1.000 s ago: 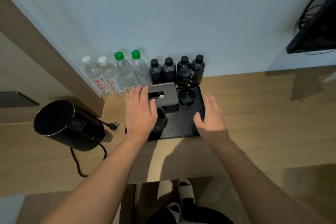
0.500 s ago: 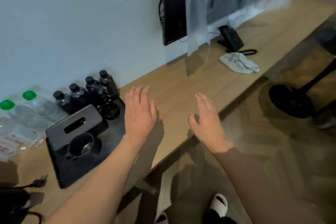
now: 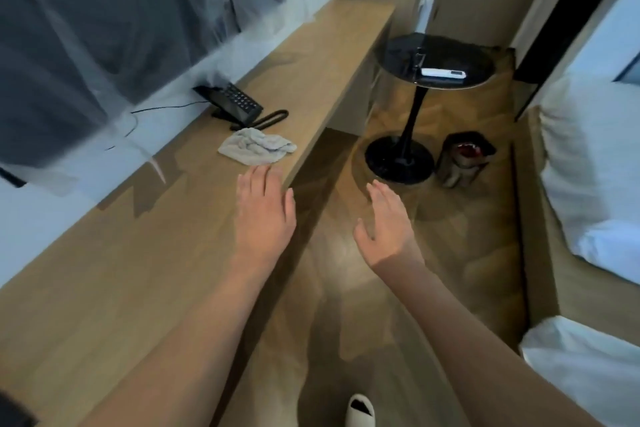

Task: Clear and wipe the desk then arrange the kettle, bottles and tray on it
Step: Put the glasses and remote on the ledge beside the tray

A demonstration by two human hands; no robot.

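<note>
**Both hands bare and spread above the desk edge, cloth just ahead**

At the bottom centre of the frame a pale slipper (image 3: pixel 360 409) stands on the wood-patterned floor. Two bare forearms rise from the lower corners. The left hand (image 3: pixel 265 215) lies palm down in the middle of the frame over the front edge of the desk (image 3: pixel 138 253), fingers straight and together, holding nothing; whether it touches the wood cannot be told. The right hand (image 3: pixel 384 229) floats right of it over the floor, fingers straight, thumb spread, holding nothing

The desk is a long smooth slab of light wood grain running from the lower left to the upper centre. Just beyond the left fingertips lies a crumpled grey cloth (image 3: pixel 256 147), soft and ribbed, near the desk's front edge. Just behind it sits a black desk telephone (image 3: pixel 232 104) with a keypad and a cord loop

Right of centre a round black pedestal table (image 3: pixel 436 61) carries a white remote control (image 3: pixel 443 73). By its foot stands a small dark waste bin (image 3: pixel 464 163) lined with a bag, something reddish inside. White bedding (image 3: pixel 588 177) fills the right edge. Blurred grey fabric (image 3: pixel 86 28) hangs at the upper left. No writing can be read
</note>
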